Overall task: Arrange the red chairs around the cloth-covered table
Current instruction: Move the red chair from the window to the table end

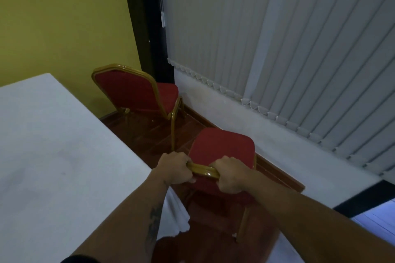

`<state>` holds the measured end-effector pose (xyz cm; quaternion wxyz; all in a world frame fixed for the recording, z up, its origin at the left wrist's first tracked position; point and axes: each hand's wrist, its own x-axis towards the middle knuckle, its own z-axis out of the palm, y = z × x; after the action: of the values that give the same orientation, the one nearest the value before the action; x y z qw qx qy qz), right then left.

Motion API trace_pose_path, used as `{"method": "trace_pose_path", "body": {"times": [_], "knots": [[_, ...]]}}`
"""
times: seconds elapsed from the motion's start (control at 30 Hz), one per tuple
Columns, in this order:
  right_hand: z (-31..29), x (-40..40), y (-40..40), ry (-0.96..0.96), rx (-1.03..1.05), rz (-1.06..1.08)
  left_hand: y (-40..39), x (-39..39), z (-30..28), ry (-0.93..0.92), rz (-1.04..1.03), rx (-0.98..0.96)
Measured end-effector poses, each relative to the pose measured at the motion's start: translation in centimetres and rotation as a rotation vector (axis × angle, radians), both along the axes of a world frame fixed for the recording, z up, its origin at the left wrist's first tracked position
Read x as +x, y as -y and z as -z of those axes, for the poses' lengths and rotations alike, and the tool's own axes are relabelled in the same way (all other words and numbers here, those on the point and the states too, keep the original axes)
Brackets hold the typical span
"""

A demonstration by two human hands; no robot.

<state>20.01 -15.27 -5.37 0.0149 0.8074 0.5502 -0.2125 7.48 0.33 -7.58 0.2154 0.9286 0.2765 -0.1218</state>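
Observation:
A red chair (222,145) with a gold frame stands just right of the table's near corner, its seat pointing away from me toward the wall. My left hand (176,167) and my right hand (229,175) both grip the gold top rail of its backrest. The table (53,145) under a white cloth fills the left side. A second red chair (132,92) stands farther off in the corner, past the table's far end, its back toward me.
A white wall with a wooden skirting board (277,172) runs close along the right of the chairs, with grey vertical blinds (277,38) above. A yellow wall (64,17) closes the far left. Dark wooden floor (154,132) shows between table and wall.

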Motion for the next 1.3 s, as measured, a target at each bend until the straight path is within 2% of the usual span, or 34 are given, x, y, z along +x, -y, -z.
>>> {"method": "trace_pose_path", "body": {"times": [0.37,0.57,1.17,1.23,1.3], "knots": [[-1.4,4.7,3.8,0.066,-0.053,-0.004,3.9,4.1,0.0,0.047,-0.008,-0.038],[-1.2,6.9,6.2,0.056,-0.004,-0.012,5.7,6.7,0.2,0.045,-0.045,-0.033],[0.0,6.6,7.9,0.017,0.036,-0.094,6.7,5.7,0.7,-0.008,0.002,-0.015],[0.5,6.2,8.3,0.055,0.044,-0.07,6.6,5.2,0.9,0.004,0.016,-0.027],[0.8,6.0,8.7,0.008,0.069,0.05,6.4,4.9,1.0,0.007,0.015,-0.073]]}}
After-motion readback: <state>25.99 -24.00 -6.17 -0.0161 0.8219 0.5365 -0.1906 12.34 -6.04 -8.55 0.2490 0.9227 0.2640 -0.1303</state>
